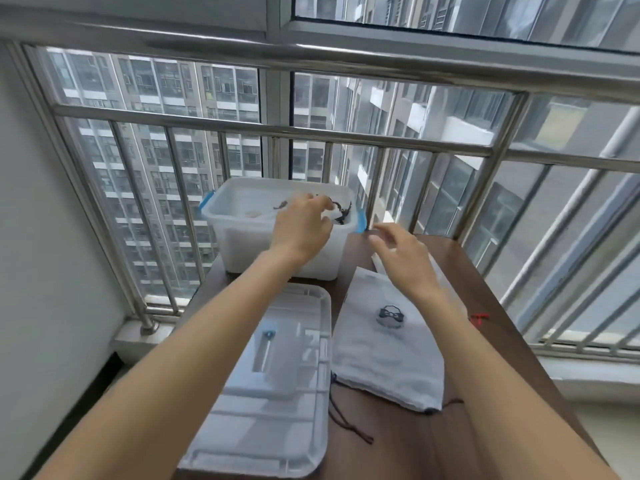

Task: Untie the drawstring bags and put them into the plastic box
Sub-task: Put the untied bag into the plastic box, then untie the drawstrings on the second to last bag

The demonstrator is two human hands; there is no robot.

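Note:
A translucent plastic box point(242, 233) with blue latches stands at the far end of the brown table. My left hand point(302, 223) reaches over its rim, fingers curled on a white drawstring bag point(331, 215) with dark cord inside the box. My right hand point(403, 258) hovers to the right of the box with fingers spread and holds nothing. Beneath it a white drawstring bag point(384, 344) with a dark bow-tie print lies flat on the table, its dark cord point(343, 414) trailing toward me.
The box's clear lid point(270, 386) lies on the table's near left. A small red thing point(479, 319) sits at the table's right edge. A steel railing point(277, 133) and windows stand right behind the table. A white wall is on the left.

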